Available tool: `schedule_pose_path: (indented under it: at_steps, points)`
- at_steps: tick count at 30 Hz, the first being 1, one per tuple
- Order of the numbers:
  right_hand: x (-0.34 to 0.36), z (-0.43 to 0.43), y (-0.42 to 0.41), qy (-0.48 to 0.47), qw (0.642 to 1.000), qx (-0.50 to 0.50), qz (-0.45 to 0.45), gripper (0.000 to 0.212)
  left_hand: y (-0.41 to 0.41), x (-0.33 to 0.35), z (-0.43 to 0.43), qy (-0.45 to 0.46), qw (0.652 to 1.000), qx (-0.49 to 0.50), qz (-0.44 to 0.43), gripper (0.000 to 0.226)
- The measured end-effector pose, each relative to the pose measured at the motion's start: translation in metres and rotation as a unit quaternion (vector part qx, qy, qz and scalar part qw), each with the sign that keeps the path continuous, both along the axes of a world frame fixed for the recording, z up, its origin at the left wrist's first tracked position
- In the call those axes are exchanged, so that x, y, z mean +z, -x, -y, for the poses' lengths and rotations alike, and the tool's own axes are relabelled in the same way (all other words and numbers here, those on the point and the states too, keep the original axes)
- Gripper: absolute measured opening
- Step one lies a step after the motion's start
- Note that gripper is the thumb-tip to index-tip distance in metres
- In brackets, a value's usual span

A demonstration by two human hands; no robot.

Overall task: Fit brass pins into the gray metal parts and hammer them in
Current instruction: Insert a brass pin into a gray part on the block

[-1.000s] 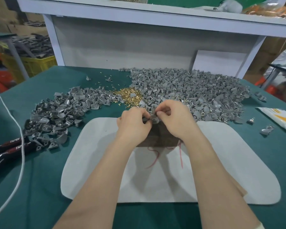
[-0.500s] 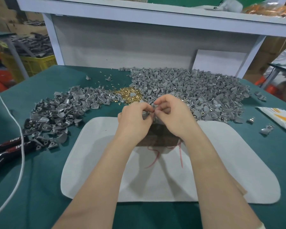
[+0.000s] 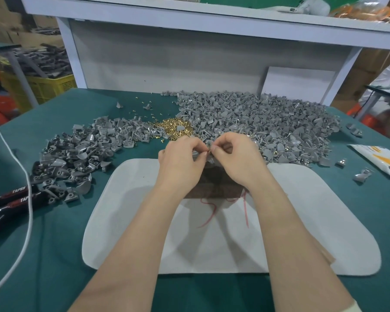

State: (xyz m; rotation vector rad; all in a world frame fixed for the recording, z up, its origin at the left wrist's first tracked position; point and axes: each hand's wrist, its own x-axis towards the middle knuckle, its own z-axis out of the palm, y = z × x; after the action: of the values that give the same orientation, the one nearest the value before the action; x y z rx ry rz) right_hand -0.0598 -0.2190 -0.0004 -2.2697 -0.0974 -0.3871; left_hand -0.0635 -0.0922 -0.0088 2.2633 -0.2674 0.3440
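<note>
Your left hand [image 3: 180, 154] pinches a gray part [image 3: 196, 156] over the far edge of the white mat [image 3: 122, 221], and your right hand [image 3: 236, 154] pinches a tiny brass pin [image 3: 209, 151] at it, so a small slip could drop the pin into the piles [image 3: 257, 122].

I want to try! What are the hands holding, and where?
Left hand grips a gray part by one side; right hand pinches a brass pin, grip spot hidden.
</note>
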Motion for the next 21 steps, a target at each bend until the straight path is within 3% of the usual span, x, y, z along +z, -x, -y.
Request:
schedule_pose_path:
  at_steps: [3, 8, 16, 21]
  points:
    - [0.0003, -0.0004, 0.0014, -0.014, 1.0, 0.009, -0.012, 0.021, 0.0004, -0.0002, 0.0018, -0.006, 1.0, 0.006, -0.005, 0.014]
    - [0.0009, 0.0018, 0.0016, -0.037, 0.999, 0.009, -0.013, 0.011, 0.0007, 0.0006, 0.0025, 0.034, 0.999, 0.016, 0.013, 0.016]
    - [0.0007, 0.0015, 0.001, -0.027, 1.0, -0.003, -0.008, 0.016, 0.0007, -0.0005, 0.0032, -0.012, 0.999, 0.016, 0.043, 0.008]
    - [-0.0032, 0.0086, -0.0008, -0.001, 1.0, -0.005, -0.003, 0.016, -0.0018, -0.003, -0.0041, -0.014, 0.999, 0.013, -0.045, 0.017]
